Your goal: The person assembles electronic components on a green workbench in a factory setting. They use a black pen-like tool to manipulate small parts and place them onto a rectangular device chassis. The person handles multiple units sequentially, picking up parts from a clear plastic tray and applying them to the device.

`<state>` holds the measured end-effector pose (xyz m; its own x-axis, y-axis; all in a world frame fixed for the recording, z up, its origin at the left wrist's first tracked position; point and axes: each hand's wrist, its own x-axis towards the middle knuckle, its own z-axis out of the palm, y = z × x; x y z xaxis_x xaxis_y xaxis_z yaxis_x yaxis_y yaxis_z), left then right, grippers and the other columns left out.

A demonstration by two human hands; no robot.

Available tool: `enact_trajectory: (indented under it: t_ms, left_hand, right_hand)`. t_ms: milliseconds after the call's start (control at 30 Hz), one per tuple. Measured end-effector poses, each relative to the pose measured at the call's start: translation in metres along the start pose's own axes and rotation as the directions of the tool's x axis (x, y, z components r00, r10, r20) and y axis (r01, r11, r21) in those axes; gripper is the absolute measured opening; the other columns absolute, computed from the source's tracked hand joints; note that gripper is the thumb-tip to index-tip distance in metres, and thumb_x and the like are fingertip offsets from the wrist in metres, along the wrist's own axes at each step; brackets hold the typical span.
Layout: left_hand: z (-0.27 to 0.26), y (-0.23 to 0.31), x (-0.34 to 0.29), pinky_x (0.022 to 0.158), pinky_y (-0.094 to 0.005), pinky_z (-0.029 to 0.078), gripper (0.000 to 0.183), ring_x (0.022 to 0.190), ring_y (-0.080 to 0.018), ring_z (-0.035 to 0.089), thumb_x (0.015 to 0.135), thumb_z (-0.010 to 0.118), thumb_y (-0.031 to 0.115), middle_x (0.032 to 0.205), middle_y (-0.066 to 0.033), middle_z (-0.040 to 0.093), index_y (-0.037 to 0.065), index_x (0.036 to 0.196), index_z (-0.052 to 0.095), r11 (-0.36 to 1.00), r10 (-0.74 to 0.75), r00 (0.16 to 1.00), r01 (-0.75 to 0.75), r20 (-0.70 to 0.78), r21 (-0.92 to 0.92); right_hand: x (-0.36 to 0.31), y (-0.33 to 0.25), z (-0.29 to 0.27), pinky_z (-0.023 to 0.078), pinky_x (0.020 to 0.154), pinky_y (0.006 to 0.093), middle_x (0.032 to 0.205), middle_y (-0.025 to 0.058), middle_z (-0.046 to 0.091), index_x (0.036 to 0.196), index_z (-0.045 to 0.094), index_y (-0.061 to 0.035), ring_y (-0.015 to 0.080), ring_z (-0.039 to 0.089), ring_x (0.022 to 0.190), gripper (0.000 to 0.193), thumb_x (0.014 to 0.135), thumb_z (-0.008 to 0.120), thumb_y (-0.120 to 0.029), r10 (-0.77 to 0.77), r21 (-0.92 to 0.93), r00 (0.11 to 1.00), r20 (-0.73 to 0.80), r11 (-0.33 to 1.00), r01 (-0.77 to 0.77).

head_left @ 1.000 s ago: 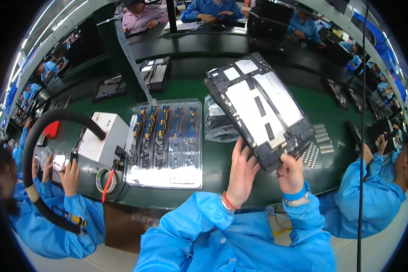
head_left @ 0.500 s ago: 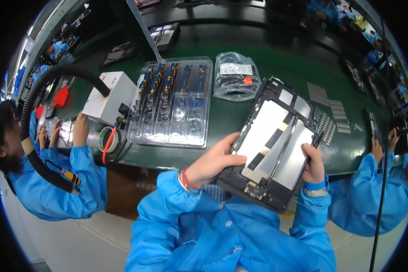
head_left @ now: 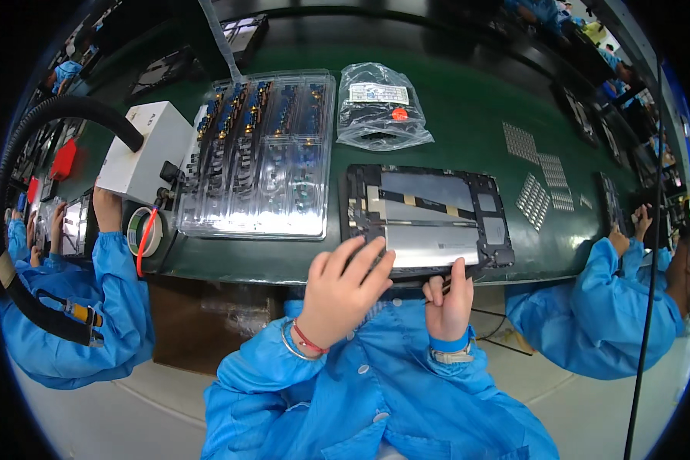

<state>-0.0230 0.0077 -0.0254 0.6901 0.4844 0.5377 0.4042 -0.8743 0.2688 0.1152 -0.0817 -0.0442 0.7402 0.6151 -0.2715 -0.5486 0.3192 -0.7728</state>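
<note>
Table (head_left: pixel 468 115), green, carries everything: a clear parts tray (head_left: pixel 261 153), then the tablet back frame (head_left: pixel 425 218) lying flat at the near edge. The frame looks stiff, thin and light, its exposed flex strips probably fragile, so the black rim seems the safest hold. Left hand (head_left: pixel 345 287) rests spread on its near-left corner; right hand (head_left: pixel 448 299) pinches tweezers (head_left: pixel 437 295) beside the near edge

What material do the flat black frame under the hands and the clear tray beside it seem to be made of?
Flat black rectangular frame: probably matte moulded plastic, dull black at its edges; its pale grey panels look like metal sheet or foil, with a soft sheen. Clear compartmented tray: thin glossy formed plastic, see-through with bright glare.
</note>
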Motion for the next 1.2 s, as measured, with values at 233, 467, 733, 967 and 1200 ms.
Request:
enact_trajectory:
  t_ms: [233, 467, 733, 967, 1200]
  left_hand:
    - [0.011, -0.020, -0.017, 0.086, -0.0394, 0.036, 0.029, 0.102, -0.0207, 0.050, 0.068, 0.068, 0.022, 0.109, -0.0013, 0.055, 0.017, 0.096, 0.061, 0.996, -0.043, 0.999, 0.046, -0.033, 0.078]
    - [0.019, -0.023, 0.000, 0.083, -0.0389, 0.037, 0.022, 0.097, -0.0200, 0.051, 0.066, 0.070, 0.025, 0.101, -0.0020, 0.055, 0.013, 0.076, 0.054, 0.997, 0.035, 0.997, -0.040, -0.076, -0.067]
    - [0.026, -0.025, 0.005, 0.079, -0.0377, 0.038, 0.026, 0.089, -0.0192, 0.052, 0.063, 0.071, 0.028, 0.093, -0.0007, 0.055, 0.012, 0.071, 0.052, 0.984, 0.066, 0.994, -0.079, -0.086, -0.162]
    - [0.032, -0.028, -0.004, 0.079, -0.0360, 0.038, 0.027, 0.086, -0.0177, 0.051, 0.061, 0.072, 0.028, 0.093, 0.0003, 0.056, 0.013, 0.070, 0.052, 0.980, 0.010, 0.993, -0.032, -0.113, -0.195]
    - [0.035, -0.028, -0.006, 0.079, -0.0357, 0.039, 0.028, 0.083, -0.0165, 0.053, 0.060, 0.073, 0.028, 0.095, -0.0005, 0.058, 0.013, 0.071, 0.052, 0.984, 0.021, 0.993, -0.041, -0.119, -0.171]
  right_hand:
    - [0.022, -0.077, -0.037, 0.029, 0.043, 0.0181, 0.089, 0.0109, 0.063, 0.098, 0.054, 0.0025, 0.0010, 0.033, 0.047, 0.028, 0.092, 0.039, -0.020, 0.501, -0.822, 0.792, 0.348, 0.569, 0.001]
    - [0.052, -0.094, 0.031, 0.028, 0.049, 0.0190, 0.065, 0.0005, 0.052, 0.079, 0.059, -0.0003, 0.0038, 0.036, 0.056, 0.043, 0.095, 0.030, -0.027, -0.066, -0.623, 0.796, 0.601, 0.585, 0.519]
    - [0.137, -0.053, 0.104, 0.041, 0.054, 0.0191, 0.071, 0.0025, 0.057, 0.085, 0.062, -0.0008, 0.0062, 0.052, 0.063, 0.009, 0.080, 0.060, -0.008, 0.069, -0.706, 0.786, 0.614, 0.494, 0.508]
    - [0.165, -0.022, 0.097, 0.048, 0.073, 0.0255, 0.087, 0.0094, 0.063, 0.095, 0.063, -0.0035, 0.0172, 0.062, 0.078, 0.022, 0.073, 0.064, -0.002, -0.110, -0.541, 0.569, 0.815, 0.209, 0.815]
    - [0.165, -0.015, 0.098, 0.049, 0.071, 0.0251, 0.088, 0.0120, 0.065, 0.094, 0.064, -0.0044, 0.0182, 0.064, 0.080, 0.019, 0.075, 0.064, -0.005, -0.084, -0.659, 0.684, 0.725, 0.206, 0.723]
